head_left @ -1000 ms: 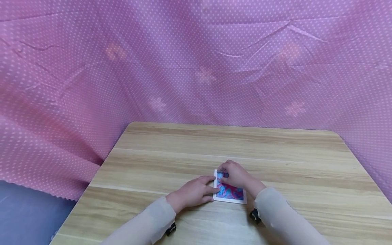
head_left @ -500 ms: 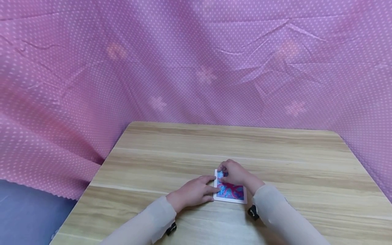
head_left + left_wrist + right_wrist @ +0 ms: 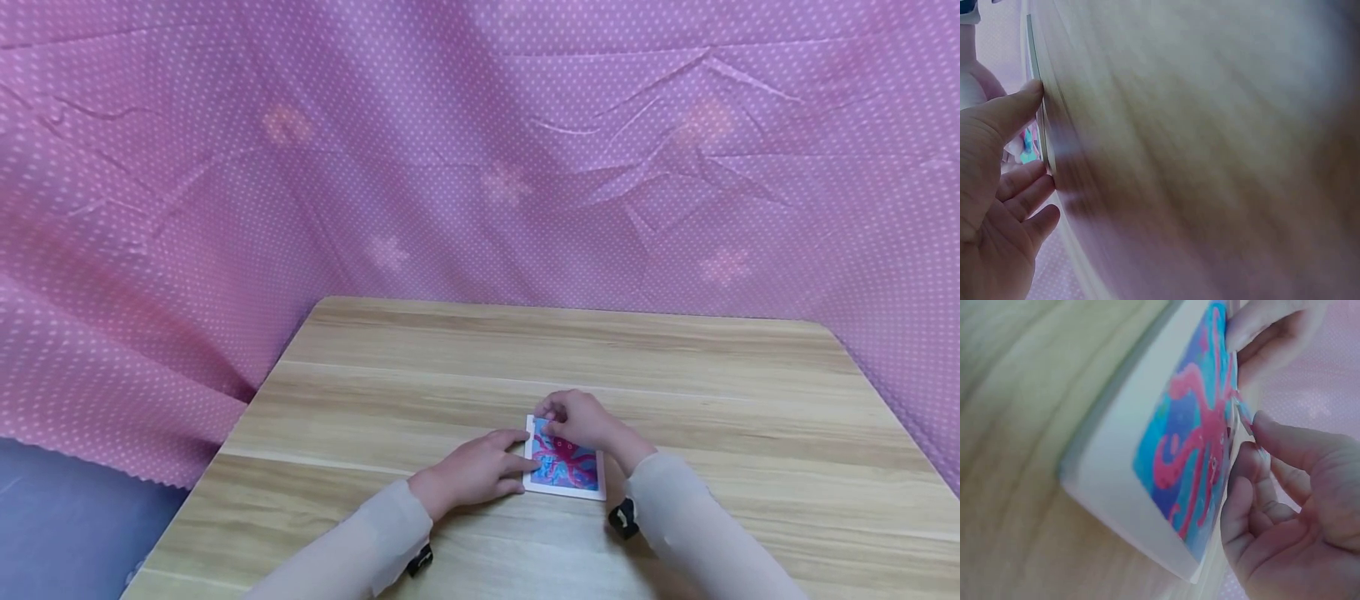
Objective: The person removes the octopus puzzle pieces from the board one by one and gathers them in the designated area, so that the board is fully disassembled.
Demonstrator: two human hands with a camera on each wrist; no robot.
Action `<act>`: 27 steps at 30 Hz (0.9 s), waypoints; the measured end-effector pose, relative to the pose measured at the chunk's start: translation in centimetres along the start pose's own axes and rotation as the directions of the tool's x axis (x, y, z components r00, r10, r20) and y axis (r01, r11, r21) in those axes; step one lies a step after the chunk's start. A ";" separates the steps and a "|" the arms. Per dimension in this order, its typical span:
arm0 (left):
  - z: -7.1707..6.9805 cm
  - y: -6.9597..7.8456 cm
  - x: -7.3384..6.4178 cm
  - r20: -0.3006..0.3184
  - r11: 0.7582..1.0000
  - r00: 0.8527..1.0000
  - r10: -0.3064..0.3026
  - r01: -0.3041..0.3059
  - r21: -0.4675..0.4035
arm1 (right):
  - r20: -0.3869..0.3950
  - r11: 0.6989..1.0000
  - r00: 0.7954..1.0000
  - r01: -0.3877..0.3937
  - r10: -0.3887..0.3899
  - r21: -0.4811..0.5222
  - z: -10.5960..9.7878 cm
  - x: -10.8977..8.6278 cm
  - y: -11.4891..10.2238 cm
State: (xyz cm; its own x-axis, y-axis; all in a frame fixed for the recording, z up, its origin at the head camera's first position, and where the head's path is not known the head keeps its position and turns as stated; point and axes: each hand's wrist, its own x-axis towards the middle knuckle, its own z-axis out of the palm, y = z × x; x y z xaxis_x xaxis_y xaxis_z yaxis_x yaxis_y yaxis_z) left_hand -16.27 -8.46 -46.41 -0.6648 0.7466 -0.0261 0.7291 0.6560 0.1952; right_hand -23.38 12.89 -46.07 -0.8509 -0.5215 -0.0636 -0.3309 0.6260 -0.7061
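Note:
A small octopus picture [image 3: 570, 477], pink on blue with a white border, lies flat on the wooden table. My left hand [image 3: 476, 471] reaches in from its left side, fingers spread, the fingertips along the border and one over the print. The left wrist view shows thumb and fingers at the thin edge of the board [image 3: 1034, 56]. Over the top left part of the picture is my right hand [image 3: 585, 421]. Seen from the right wrist, its thumb and forefinger pinch a thin printed piece [image 3: 1244, 414], like a jigsaw piece, tilted up from the surface.
The wooden table [image 3: 420, 350] extends beyond the hands on every side and has rounded far corners. Behind it hangs a pink dotted cloth [image 3: 480, 167]. A black wrist strap [image 3: 622, 518] shows under the right sleeve.
My right hand has shifted slightly up and to the right, uncovering the octopus's head and eyes. My left hand and the board stay where they were.

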 end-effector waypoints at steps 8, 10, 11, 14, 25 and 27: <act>-0.1 -0.2 0.1 -0.001 1.000 1.000 0.005 -0.005 -0.015 | -0.035 0.998 0.999 0.002 0.000 0.069 -1.1 -0.2 0.7; -0.2 -0.2 0.1 -0.001 1.000 1.000 0.009 -0.009 -0.012 | -0.043 0.997 0.999 0.003 0.001 0.079 -1.5 -0.5 1.0; -0.2 -0.2 0.1 0.001 1.000 1.000 0.008 -0.008 -0.010 | -0.048 0.996 0.999 0.001 0.003 0.084 -1.8 -0.7 1.2; -0.2 -0.2 0.1 0.012 1.000 1.000 -0.003 0.003 -0.011 | -0.056 0.997 0.998 -0.008 0.013 0.082 -2.6 -1.2 1.8; -0.3 -0.2 0.2 0.035 0.999 0.999 -0.037 0.038 -0.028 | -0.062 0.993 0.996 -0.049 0.056 0.110 -5.7 -3.6 4.6; -0.4 -0.1 0.2 0.039 0.999 0.998 -0.040 0.041 -0.029 | -0.060 0.992 0.996 -0.060 0.066 0.107 -6.1 -3.9 5.1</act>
State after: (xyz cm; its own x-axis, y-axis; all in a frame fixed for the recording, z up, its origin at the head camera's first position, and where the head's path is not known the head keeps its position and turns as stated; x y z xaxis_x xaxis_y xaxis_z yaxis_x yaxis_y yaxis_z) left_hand -16.54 -8.38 -46.06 -0.6867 0.7234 -0.0722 0.6960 0.6828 0.2221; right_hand -24.22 21.66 -45.07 -0.8939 -0.4431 -0.0680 -0.2339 0.5904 -0.7724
